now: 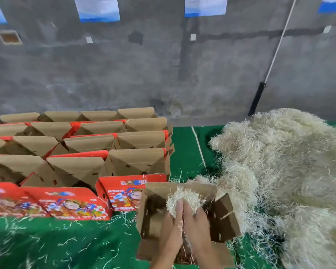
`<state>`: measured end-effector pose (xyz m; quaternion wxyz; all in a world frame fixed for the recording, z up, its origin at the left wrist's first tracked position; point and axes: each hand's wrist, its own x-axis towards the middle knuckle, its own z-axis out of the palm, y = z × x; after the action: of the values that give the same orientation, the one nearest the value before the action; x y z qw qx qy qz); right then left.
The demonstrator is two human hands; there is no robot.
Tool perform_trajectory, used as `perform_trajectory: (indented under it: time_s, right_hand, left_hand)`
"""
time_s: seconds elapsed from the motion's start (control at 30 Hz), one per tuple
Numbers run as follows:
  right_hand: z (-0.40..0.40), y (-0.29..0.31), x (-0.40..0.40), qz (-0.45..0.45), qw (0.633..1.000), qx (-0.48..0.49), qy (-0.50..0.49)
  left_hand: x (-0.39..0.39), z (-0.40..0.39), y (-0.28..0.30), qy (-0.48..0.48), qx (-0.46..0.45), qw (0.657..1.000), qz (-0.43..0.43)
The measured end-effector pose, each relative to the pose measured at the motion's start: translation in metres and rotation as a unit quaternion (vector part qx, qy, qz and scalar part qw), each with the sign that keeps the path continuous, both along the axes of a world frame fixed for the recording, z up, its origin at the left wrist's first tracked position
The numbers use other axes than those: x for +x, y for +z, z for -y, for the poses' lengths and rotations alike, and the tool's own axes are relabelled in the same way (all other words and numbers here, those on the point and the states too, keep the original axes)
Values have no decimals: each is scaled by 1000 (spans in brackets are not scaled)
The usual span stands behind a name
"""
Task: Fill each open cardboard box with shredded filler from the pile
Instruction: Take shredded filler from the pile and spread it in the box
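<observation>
An open brown cardboard box (153, 202) stands in front of me on the green mat, flaps spread. My left hand (173, 226) and my right hand (196, 222) are pressed side by side inside it, both gripping one clump of pale shredded filler (180, 197) over the box's middle. A large pile of the same filler (279, 171) heaps up on the right, touching the box's right flap (224, 216). The box's floor is mostly hidden by my hands.
Several rows of open red-and-brown boxes (76, 148) fill the left side, the nearest showing red printed flaps (66, 202). Loose strands litter the green mat (66, 243). A grey concrete wall (163, 65) stands behind, with a white pole (277, 47) leaning on it.
</observation>
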<state>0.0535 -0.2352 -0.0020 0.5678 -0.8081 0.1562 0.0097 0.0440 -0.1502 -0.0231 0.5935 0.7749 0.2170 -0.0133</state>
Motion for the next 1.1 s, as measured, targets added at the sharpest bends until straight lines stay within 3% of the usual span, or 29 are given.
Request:
perform_trajectory:
  time_s: [0.07, 0.13, 0.27, 0.33, 0.47, 0.63, 0.87, 0.97, 1.03, 1.1]
  right_hand:
    - [-17, -14, -4, -9, 1000, -4, -13]
    - [-28, -22, -4, -5, 1000, -5, -22]
    - [-37, -36, -13, 28, 995, -90, -41]
    - [-36, -45, -14, 53, 985, -163, -33]
    - [-34, -53, -6, 56, 959, -277, 28]
    - [-31, -62, -5, 90, 945, -312, 27]
    - [-58, -63, -26, 69, 952, -293, 55]
    - [-76, -59, -37, 45, 969, -232, 76]
    - [-78, -50, -36, 14, 986, -143, 89]
    - [-71, -38, -33, -22, 995, -45, 91]
  left_hand:
    - [-3, -4, -14, 31, -70, 997, -14]
    - [-3, -12, -19, 43, -70, 997, 0]
    - [-6, -23, -21, -6, 144, 988, 49]
    - [-5, -28, -28, 4, 177, 982, 72]
    - [0, -40, -32, -52, 321, 946, 4]
    - [2, -38, -31, -113, 425, 898, 14]
    - [-24, -63, -34, -54, 427, 903, -12]
    - [-36, -80, -37, -25, 422, 906, -40]
    - [-37, -88, -29, -10, 367, 930, -30]
    - [-31, -96, -21, 14, 231, 973, 20]
